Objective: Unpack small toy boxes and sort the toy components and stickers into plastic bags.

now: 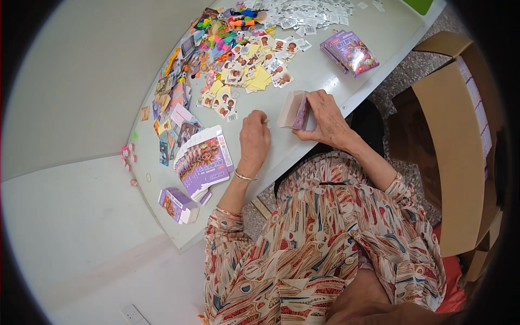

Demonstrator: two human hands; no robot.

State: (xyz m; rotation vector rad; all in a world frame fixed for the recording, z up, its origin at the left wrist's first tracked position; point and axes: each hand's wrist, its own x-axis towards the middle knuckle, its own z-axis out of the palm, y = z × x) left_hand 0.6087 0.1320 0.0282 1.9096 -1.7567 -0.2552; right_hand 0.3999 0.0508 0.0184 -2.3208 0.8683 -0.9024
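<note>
On the left of the table point(314, 76), fanned purple cartons point(205, 162) lie beside a purple carton stack point(176, 205). Left hand point(254, 135), below the sticker cards point(238, 73): fingers curled; cannot tell how tightly, or whether they hold anything. Open carton point(301, 115): just right of it, pinched between thumb and fingers of the right hand point(326, 120). Judged step: keeping the carton ready for filling. Next move calls for a steady right grip, left fingers at the opening. Farther right: purple boxes point(357, 54).

Bold lettering marks the purple boxes point(357, 52) and fanned purple cartons point(204, 164); the white slips' point(306, 15) print seems too small to read.
</note>
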